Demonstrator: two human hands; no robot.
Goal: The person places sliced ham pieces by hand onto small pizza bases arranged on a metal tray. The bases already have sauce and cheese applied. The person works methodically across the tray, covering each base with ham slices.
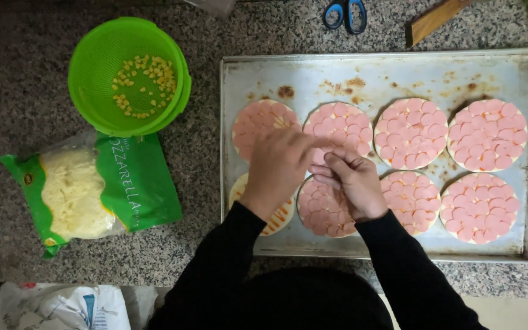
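**Inspector:** Baking tray (374,73) on the granite table (203,177), eight round bases in two rows. Seven are fully tiled with pink sausage slices; the near-left base (279,219) shows sauce and is largely hidden under the left hand (279,168).

**Assistant:** State of the hands?

**Inspector:** Both meet over the tray's left half, between the second top-row round (340,125) and the second bottom-row round (325,211). The left hand's fingers are drawn together and point toward the right hand (349,183), whose grip is curled — fingers bunched. Whether either pinches a slice, I cannot tell; nothing is visible between the fingertips.

**Assistant:** Surroundings?

**Inspector:** Green colander (126,76) with scattered corn kernels to the tray's left; an opened bag of shredded cheese (90,189) below it. Blue-handled scissors (344,13) and a wooden handle (435,18) at the far edge.

**Assistant:** Advice on workmanship?

**Inspector:** My judgement — lay slices flat, overlapping lightly to match the finished rounds, cover up to the rim without overhang, and keep sleeves clear of the sauced base
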